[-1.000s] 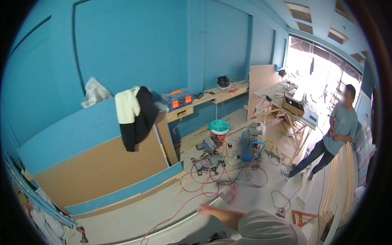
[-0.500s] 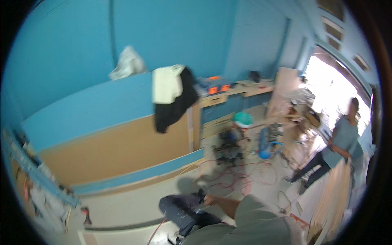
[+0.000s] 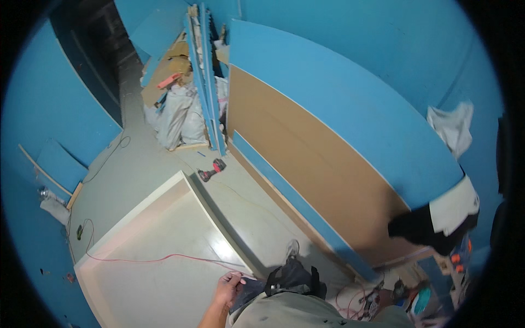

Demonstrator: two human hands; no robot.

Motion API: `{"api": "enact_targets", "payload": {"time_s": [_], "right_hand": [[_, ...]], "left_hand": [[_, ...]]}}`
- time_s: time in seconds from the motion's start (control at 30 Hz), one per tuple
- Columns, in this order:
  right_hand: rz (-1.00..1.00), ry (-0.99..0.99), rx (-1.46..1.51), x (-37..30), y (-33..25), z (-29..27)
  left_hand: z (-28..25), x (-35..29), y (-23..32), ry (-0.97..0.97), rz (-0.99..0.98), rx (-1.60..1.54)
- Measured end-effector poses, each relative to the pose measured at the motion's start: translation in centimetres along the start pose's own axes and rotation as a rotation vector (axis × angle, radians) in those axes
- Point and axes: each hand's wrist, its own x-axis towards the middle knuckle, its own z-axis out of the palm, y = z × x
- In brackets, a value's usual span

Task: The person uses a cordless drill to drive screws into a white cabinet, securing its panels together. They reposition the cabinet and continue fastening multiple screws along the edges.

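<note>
Hand point(image 3: 228, 287) by my hip, fingers curled loose, gripping nothing.
Red cord point(image 3: 164, 257) crosses the white board point(image 3: 158, 262) just beside it; drill point(image 3: 212, 170) sits past the board's far corner.

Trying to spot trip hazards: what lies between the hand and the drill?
Head view: a red cord and the white panel lie between left hand and drill.

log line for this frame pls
left hand: open, at dark trouser leg | right hand: out of view | red cord across pale panel | drill on floor
</note>
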Motion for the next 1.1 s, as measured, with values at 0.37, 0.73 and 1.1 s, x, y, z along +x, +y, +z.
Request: {"api": "enact_targets", "payload": {"time_s": [0.37,0.73,1.1], "right_hand": [[-0.583,-0.574,-0.119,-2.6,-47.1,33.9],[-0.638,-0.762,-1.397,-7.8,-58.6,55.4],[0.111,-1.582,-1.771,-12.5,-76.9,66.2]], "left_hand": [[10.1,8.9,7.8,-0.066,0.139,0.041],[2.8,30.9,16.1,-0.013,0.061,0.034],[-4.3,44.9,34.9,0.239,-0.026,0.109]]}}
